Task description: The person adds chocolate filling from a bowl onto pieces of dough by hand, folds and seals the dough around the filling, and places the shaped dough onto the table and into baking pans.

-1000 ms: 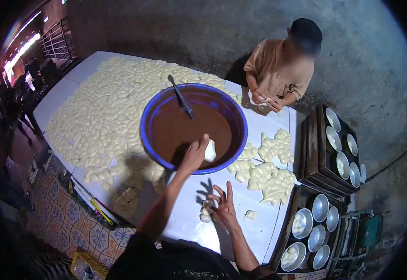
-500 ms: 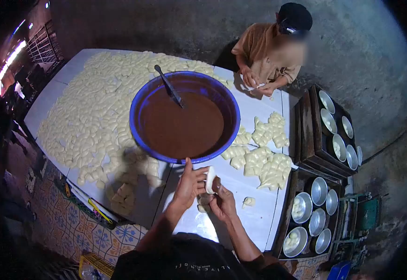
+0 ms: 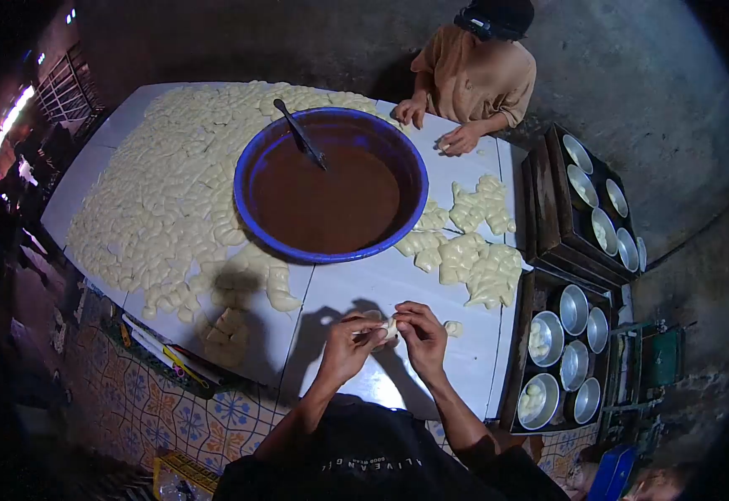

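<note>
Just in front of my body, above the white table (image 3: 331, 288), a small piece of pale dough (image 3: 390, 329) is held between both hands. My left hand (image 3: 346, 346) is closed, pinching it from the left. From the right, my right hand (image 3: 424, 338) grips its edge with thumb and fingers. Much of the dough is hidden by the fingers. A separate dough lump (image 3: 454, 328) lies on the table just right of my right hand. Beyond my hands stands a blue basin (image 3: 331, 256) of brown filling (image 3: 331, 204), with a dark-handled utensil (image 3: 301, 138) resting in it.
Many flattened dough pieces (image 3: 155, 192) cover the table's left side; more clusters (image 3: 473, 267) lie right of the basin. Wooden crates (image 3: 540, 209) with round metal pans (image 3: 573, 309) stand along the right edge, some pans holding dough. Across the table is another person (image 3: 473, 79).
My hands have come together on the dough, which was a flattened disc with brown filling by my right fingers. The other person's hands have moved apart and down to the table. The view has shifted slightly.
</note>
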`<state>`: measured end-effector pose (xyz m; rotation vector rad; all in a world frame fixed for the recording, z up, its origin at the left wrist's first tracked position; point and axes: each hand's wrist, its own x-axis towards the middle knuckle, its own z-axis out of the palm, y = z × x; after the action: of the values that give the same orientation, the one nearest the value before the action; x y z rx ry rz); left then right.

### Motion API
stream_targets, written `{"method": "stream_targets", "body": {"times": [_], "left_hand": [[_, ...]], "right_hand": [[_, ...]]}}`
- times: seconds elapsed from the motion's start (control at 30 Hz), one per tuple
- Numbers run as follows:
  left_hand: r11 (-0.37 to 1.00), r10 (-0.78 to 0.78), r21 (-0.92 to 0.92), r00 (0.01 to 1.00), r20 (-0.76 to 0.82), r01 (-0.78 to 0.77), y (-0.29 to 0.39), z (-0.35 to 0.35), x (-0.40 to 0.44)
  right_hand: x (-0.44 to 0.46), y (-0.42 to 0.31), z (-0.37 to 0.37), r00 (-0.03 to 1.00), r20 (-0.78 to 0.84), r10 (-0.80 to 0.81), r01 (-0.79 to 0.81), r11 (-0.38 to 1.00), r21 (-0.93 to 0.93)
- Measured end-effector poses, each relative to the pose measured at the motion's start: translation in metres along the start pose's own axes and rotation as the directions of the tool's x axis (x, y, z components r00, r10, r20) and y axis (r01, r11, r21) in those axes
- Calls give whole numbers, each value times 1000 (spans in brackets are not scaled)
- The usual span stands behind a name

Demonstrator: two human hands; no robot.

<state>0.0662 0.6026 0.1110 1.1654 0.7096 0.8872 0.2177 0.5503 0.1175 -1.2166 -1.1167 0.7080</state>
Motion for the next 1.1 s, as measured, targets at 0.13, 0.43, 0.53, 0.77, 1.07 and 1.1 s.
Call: {"method": "stream_targets", "body": {"times": [0.13, 0.43, 0.53, 0.77, 1.07, 1.1], "left_hand": [[978, 70, 199, 998, 2, -69, -4, 1, 1], [961, 21, 270, 989, 150, -61, -14, -8, 8], [994, 73, 74, 988, 138, -84, -14, -8, 6], [903, -326, 163, 882, -340, 397, -57, -11, 14], [940, -253, 122, 888, -383, 320, -66, -5, -1], [928, -56, 326, 933, -356, 180, -60, -6, -1]], "right_hand": [[-8, -22, 11, 987, 152, -60, 102, 954, -282], [-15, 5, 1, 886, 204, 417, -401, 909, -115], [-19, 12, -6, 598, 485, 638, -781, 600, 173], [-11, 96, -10, 825, 33, 565, -551, 815, -180], [1, 58, -34, 947, -75, 312, -283, 699, -657], [4, 63, -56, 966, -44, 253, -200, 635, -746]]}}
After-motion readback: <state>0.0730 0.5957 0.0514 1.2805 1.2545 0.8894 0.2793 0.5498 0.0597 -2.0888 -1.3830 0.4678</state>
